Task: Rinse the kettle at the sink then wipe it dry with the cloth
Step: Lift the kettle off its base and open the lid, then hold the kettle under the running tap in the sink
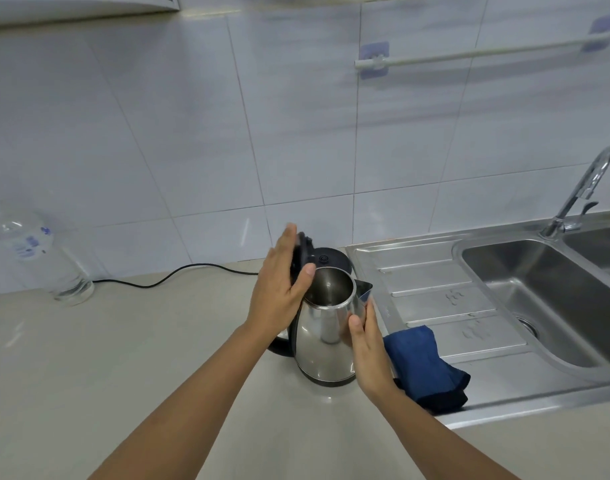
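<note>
From the head camera, the steel kettle (322, 336) stands upright on the pale counter (140, 358), just left of the sink's drainboard (431, 271). Its black lid (302, 252) is swung up and back, so you can see down into the shiny inside. The spout points right, toward the sink (538, 289), and the black handle sits on the left.

The left hand (279, 292) is laid flat against the back of the raised lid, with its fingers straight and together and its thumb resting at the kettle's rim. The right hand (365, 348) is pressed against the kettle's right side below the spout. Its fingers are straight along the metal and its thumb is on the near face. Neither hand curls round anything.

The blue cloth (424, 365) lies bunched on the near part of the drainboard, just right of the right hand and near the kettle.

Behind the kettle is its round black base (333, 256), with a black cord (179, 275) running left along the foot of the tiled wall. A clear bottle (44, 261) stands at far left. The tap (580, 192) arches over the basin at far right, and a white rail (487, 51) is fixed to the wall above.
</note>
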Demonstrator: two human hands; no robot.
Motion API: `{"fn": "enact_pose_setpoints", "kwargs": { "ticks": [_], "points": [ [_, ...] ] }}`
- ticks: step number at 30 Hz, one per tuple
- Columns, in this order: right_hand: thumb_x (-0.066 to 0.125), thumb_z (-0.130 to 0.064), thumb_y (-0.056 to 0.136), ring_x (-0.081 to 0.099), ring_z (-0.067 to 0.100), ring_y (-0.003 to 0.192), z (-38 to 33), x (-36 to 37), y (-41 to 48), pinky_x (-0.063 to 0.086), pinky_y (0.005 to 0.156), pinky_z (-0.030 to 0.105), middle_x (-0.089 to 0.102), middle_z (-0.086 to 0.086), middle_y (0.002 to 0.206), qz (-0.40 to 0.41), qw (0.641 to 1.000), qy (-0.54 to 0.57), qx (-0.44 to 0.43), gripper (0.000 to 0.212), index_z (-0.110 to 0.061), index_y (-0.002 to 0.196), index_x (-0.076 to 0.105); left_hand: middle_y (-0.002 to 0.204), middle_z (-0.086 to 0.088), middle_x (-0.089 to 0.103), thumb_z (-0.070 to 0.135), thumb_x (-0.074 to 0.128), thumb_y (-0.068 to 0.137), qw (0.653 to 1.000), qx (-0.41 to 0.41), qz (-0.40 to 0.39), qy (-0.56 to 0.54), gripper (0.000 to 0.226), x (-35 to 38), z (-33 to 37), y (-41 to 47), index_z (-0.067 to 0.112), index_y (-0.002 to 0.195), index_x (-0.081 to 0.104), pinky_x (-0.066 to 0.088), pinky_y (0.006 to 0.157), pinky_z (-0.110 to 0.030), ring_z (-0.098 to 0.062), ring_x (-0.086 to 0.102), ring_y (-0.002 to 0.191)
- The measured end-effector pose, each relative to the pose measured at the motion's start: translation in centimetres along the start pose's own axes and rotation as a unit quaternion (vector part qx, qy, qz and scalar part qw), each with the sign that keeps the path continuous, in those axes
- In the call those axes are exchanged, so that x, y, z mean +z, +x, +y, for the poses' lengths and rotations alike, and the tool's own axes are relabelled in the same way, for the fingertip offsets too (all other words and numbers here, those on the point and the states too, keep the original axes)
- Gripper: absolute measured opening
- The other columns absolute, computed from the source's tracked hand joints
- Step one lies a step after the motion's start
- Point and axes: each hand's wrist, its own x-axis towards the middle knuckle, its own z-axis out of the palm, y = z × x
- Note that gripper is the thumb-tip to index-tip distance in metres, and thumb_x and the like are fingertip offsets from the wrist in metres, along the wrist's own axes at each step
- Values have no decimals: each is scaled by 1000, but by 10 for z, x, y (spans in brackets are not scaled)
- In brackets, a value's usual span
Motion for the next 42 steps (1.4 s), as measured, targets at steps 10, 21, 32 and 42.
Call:
{"fn": "enact_pose_setpoints", "kwargs": {
  "ticks": [10, 21, 32, 42],
  "points": [
    [27, -68, 89, 16, 13, 153, -1, -3, -2, 17, 125, 42, 13, -11, 167, -12, 1000, -3, 9, 82, -38, 159, -2, 163, -1, 3, 40, 19, 106, 986, 32, 136, 88, 56, -11, -26, -29, 26, 155, -4, 1, 122, -38, -18, 7, 151],
    [31, -67, 91, 21, 16, 152, -2, -4, 1, 20, 124, 47, 20, -8, 167, -22, 1000, 15, 5, 82, -38, 160, -1, 165, -4, 8, 53, 33, 100, 982, -76, 174, -2, 74, 6, -35, -56, 34, 154, -13, 11, 119, -54, -8, 8, 149],
    [36, -66, 88, 26, 12, 148, -2, -4, 0, 23, 122, 37, 24, -12, 163, -11, 999, 38, 12, 81, -40, 158, 5, 109, 22, 69, 43, 64, 90, 983, -146, 48, -104, 28, 16, -59, -57, 33, 116, 59, 48, 89, -16, 0, 63, 108],
    [35, -67, 90, 29, 13, 148, -5, 6, 2, 27, 121, 40, 28, -11, 162, 28, 998, 50, -10, 81, -36, 160, 10, 86, 37, 68, 42, 78, 79, 958, -257, 28, -123, 23, 9, -63, -33, 40, 94, 61, 40, 67, 2, 19, 59, 86]
  ]
}}
